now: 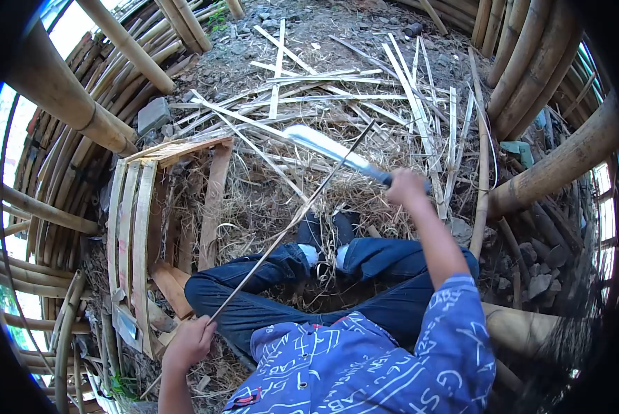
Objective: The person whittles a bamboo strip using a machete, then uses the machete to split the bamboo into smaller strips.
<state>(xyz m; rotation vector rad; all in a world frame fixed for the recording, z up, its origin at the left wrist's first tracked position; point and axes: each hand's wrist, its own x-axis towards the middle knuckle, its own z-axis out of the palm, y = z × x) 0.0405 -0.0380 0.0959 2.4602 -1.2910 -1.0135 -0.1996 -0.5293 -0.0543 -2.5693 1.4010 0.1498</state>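
Note:
My left hand (pixel 189 343) is closed around the lower part of a long, thin bamboo strip (pixel 258 261). The strip slants up and away to the right, past my knees, and its far end is dark. In my right hand (pixel 407 189) is the handle of a machete (pixel 325 146), its bright blade pointing left and slightly away from me. Blade and strip cross in this view near the strip's far end. Below them are my bent legs in jeans (pixel 254 279), with the feet drawn together.
Split bamboo strips (pixel 420 114) lie scattered over the straw-covered ground ahead. A wooden crate (pixel 135 228) stands at my left, with a grey block (pixel 154 115) beyond it. Thick bamboo poles (pixel 561 162) rise on both sides, and broken stones (pixel 541 279) lie at the right.

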